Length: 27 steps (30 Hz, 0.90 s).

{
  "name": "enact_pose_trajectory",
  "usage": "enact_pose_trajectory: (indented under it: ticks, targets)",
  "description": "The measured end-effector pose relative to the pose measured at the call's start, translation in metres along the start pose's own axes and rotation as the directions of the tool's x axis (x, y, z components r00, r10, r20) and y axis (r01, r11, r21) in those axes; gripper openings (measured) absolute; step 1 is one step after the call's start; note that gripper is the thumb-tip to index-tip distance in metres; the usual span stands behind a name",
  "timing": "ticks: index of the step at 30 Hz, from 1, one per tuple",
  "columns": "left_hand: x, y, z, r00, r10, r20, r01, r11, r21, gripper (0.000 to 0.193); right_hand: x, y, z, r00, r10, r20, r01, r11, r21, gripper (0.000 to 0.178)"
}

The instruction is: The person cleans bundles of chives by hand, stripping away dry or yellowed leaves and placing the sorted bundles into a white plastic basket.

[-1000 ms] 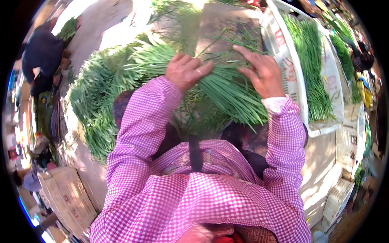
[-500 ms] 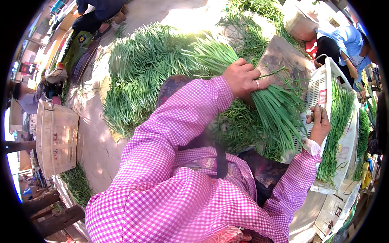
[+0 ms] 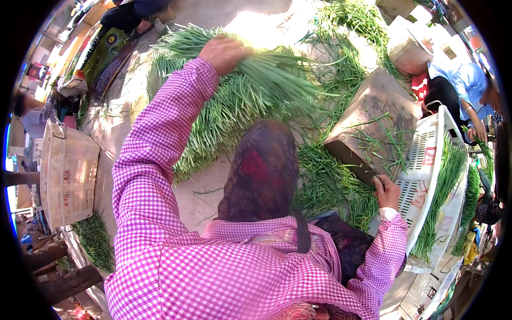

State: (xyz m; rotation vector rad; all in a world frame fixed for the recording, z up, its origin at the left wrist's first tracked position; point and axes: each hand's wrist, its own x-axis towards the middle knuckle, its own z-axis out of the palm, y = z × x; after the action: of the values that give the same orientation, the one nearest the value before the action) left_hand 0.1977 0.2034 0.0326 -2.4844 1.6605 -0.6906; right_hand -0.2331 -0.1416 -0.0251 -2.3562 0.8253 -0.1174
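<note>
My left hand is closed round a bunch of green chives, held over the far part of a large chive pile. The loose ends fan out to the right and are blurred. On the right, my right hand is closed beside the near corner of a brown block. A dark flat blade, seemingly a knife, juts from its fingers along the block's edge; its handle is hidden. Cut chive bits lie scattered on top of the block.
A white slatted crate with chives stands at the right, close to my right hand. Loose greens cover the ground around the block. Another crate stands far left. A person in a blue shirt crouches at the right; another person sits far left.
My left hand has carried the chives from over the block leftward and away to the pile. My right hand has moved left and nearer, to the block's corner. My patterned knee is now uncovered.
</note>
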Motion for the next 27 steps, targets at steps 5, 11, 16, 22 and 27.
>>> enact_pose_trajectory:
  ticks: [5, 11, 16, 22, 27]
  targets:
    - [-0.023, -0.050, 0.054, 0.865, 0.005, 0.502, -0.073, 0.991, 0.116, 0.039, 0.002, 0.011, 0.024, 0.994, -0.001, 0.114, 0.017, 0.990, -0.143, 0.014]
    - [-0.025, -0.099, 0.127, 0.709, -0.086, 0.699, -0.069, 0.979, 0.191, 0.041, 0.010, 0.013, 0.050, 0.965, 0.029, 0.262, 0.033, 0.973, -0.228, 0.016]
    - [-0.024, -0.116, 0.149, 0.477, -0.401, 0.782, 0.143, 0.913, 0.381, 0.050, 0.006, 0.018, 0.070, 0.932, 0.071, 0.356, 0.030, 0.962, -0.270, 0.018]
    - [-0.074, -0.106, 0.223, 0.525, -0.429, 0.735, 0.304, 0.901, 0.309, 0.044, 0.007, 0.022, 0.088, 0.879, 0.108, 0.464, 0.040, 0.954, -0.298, 0.020]
    - [-0.105, -0.123, 0.242, 0.539, -0.378, 0.753, 0.288, 0.923, 0.256, 0.050, 0.016, 0.011, 0.089, 0.880, 0.052, 0.472, 0.088, 0.959, -0.268, 0.021]
